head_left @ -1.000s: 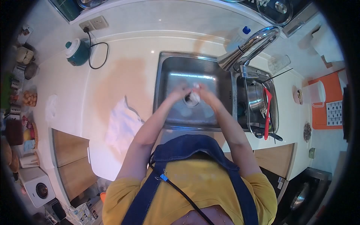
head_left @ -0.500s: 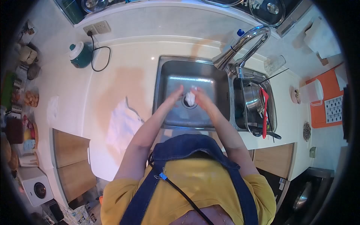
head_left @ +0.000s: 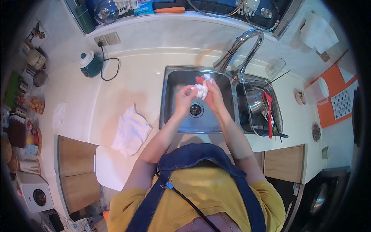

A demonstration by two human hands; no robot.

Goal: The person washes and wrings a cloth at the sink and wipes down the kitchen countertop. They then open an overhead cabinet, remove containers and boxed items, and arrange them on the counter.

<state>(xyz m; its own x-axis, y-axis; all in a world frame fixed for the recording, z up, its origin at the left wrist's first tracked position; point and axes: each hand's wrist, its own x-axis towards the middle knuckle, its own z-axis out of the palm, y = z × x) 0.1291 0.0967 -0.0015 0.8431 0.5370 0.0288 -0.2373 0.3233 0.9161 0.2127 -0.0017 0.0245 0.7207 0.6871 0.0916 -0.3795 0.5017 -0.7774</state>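
Over the sink (head_left: 185, 125), both my hands hold a crumpled white piece (head_left: 201, 91); whether it is cloth or paper I cannot tell. The fingers of my left hand (head_left: 184, 101) pinch its left end. My right hand (head_left: 215, 97) is closed round its right side, with part of the white piece showing above the fingers. Below the hands is the round drain (head_left: 196, 110). The chrome faucet (head_left: 241, 42) arches above the sink, to the right of my hands.
A spread white cloth (head_left: 131, 131) lies on the counter left of the sink. On the right, a dish rack holds a metal pot (head_left: 256, 102) and a red-handled utensil (head_left: 269, 116). A green jar (head_left: 90, 65) stands at the back left near a power cord (head_left: 118, 69).
My hands have lifted from near the drain toward the back of the sink. The white piece, earlier by my right hand, is now between both hands. The camera view has shifted slightly.
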